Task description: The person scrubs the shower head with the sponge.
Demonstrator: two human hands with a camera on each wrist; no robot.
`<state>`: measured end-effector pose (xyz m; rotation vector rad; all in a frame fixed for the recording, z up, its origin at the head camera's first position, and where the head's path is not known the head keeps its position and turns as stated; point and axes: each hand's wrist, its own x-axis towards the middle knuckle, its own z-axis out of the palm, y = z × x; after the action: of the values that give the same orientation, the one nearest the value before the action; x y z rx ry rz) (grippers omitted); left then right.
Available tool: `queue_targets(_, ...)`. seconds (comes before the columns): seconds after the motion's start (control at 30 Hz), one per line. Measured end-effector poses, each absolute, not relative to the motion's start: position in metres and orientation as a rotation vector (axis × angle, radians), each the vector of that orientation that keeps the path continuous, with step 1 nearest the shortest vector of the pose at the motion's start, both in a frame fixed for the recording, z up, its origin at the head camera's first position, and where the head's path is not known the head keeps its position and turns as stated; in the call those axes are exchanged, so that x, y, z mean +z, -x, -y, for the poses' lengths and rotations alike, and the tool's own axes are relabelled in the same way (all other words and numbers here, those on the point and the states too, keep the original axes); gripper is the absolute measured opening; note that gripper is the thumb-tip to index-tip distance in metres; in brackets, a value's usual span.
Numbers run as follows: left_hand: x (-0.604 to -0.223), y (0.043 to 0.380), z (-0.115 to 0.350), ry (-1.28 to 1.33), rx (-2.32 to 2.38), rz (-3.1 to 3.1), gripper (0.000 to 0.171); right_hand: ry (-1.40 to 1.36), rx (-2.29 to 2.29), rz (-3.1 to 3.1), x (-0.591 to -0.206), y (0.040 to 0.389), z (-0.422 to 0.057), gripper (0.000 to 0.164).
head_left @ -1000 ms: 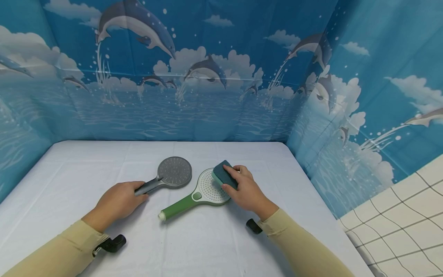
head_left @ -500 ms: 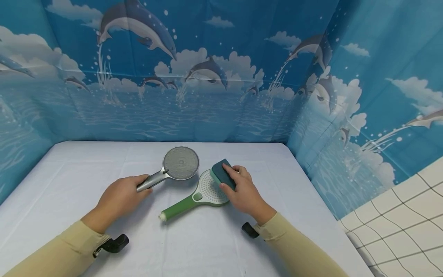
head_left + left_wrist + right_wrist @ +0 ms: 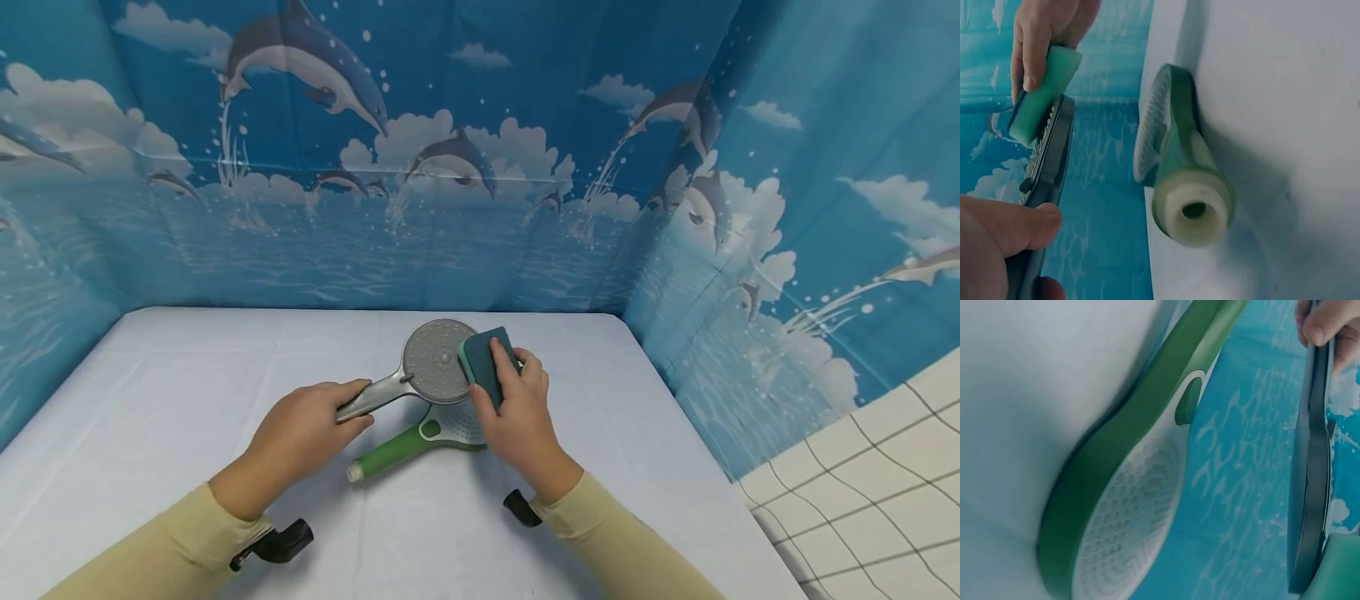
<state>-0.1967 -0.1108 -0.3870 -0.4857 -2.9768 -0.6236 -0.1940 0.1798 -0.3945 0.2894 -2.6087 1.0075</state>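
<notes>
My left hand point(image 3: 300, 429) grips the handle of a grey shower head point(image 3: 435, 360), held up off the table with its nozzle face turned up. My right hand point(image 3: 519, 408) pinches a green sponge point(image 3: 480, 365) with a darker scouring side. In the left wrist view the sponge point(image 3: 1047, 94) touches the far end of the grey nozzle face. A green and white shower head point(image 3: 401, 446) lies on the table below, its face partly hidden by the grey one and my right hand. The right wrist view shows that green shower head point(image 3: 1141, 481) close up, apart from the grey one.
A white cloth point(image 3: 225, 358) covers the table. Blue dolphin-print curtains point(image 3: 375, 250) stand along its back and sides. White tiles with dark lines point(image 3: 870, 492) show at the lower right. A black wrist mount point(image 3: 281, 542) hangs under the left cuff.
My left hand has lifted the grey shower head and brought it right, over the green one. The sponge has gone from the green shower head's face to the grey one's.
</notes>
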Motion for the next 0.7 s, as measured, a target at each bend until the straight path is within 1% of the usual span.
queue_targets(0.3,-0.38,0.19,0.098,0.492,-0.62,2.956,0.056,-0.29,0.709,2.57,-0.393,0.185,-0.174,0.077)
queue_targets(0.47,-0.381,0.189,0.096,0.501,-0.623,2.931,0.056,-0.298,0.657,2.569,-0.391,0.182,-0.172,0.08)
queue_targets(0.7,-0.38,0.189,0.096,0.509,-0.617,2.897,0.055,-0.302,0.644,2.591,-0.394,0.182,-0.17,0.081)
